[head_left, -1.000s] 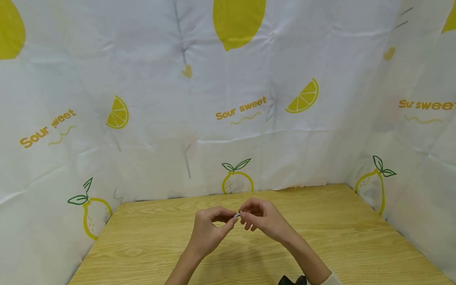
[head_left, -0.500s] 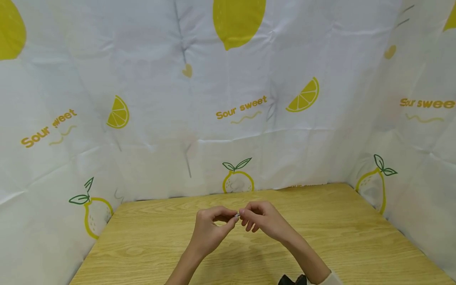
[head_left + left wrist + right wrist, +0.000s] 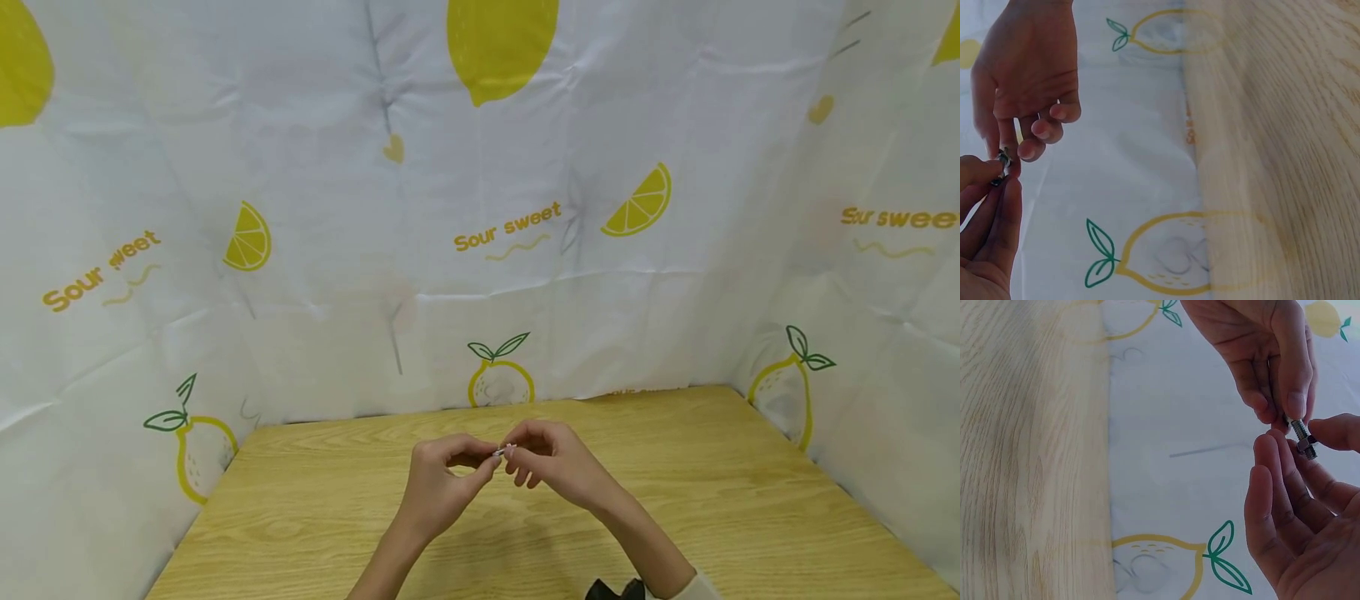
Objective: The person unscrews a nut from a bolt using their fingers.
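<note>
Over the middle of the table, my left hand (image 3: 444, 487) pinches one end of a small metal bolt (image 3: 1298, 429) between thumb and fingers, which hide that end. Threads show along the bolt in the right wrist view, and a hex nut (image 3: 1304, 445) sits around it near its free end. My right hand (image 3: 561, 463) has its thumb and index fingertip on either side of that nut, its other fingers loosely bent. In the left wrist view, fingertips of both hands cover much of the bolt (image 3: 1002, 164).
Beneath both hands lies a wood-grain table (image 3: 315, 517). White cloth (image 3: 337, 250) with lemon prints surrounds it at the back and sides. A small black object (image 3: 617, 590) shows at the bottom edge near the right sleeve (image 3: 697, 587).
My right thumb and index finger have shifted slightly at the nut, first drawing in straighter, then arching again. My left hand has stayed nearly still on the bolt.
</note>
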`<state>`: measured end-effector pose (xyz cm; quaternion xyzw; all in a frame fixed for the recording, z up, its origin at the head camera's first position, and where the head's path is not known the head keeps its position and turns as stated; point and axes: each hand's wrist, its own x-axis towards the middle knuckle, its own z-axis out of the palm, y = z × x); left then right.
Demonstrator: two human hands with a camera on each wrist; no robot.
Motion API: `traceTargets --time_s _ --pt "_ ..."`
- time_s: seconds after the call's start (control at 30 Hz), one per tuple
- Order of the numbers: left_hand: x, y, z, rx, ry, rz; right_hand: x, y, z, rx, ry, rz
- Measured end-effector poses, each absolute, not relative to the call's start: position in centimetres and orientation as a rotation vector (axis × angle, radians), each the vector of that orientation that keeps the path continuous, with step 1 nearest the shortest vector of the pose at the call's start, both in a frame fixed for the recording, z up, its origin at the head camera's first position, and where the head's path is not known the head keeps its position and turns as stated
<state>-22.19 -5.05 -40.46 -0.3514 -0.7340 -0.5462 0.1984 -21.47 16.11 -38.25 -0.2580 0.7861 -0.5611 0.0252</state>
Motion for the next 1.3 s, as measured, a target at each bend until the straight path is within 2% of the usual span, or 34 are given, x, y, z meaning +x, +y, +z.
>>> traceTargets --time_s 0.23,0.67,1.3 --pt "-22.06 -5.09 -40.32 -0.982 -2.053 -1.534 -21.44 16.10 -38.30 -0.846 2.405 -1.768" --pt "-22.04 -5.06 -40.24 -0.969 -2.057 -1.525 -21.44 16.07 -37.92 -0.699 2.459 -1.658" --pt "-22.14 -5.05 -40.39 -0.973 -2.049 -1.536 -21.29 16.28 -38.04 -0.841 2.397 -1.788"
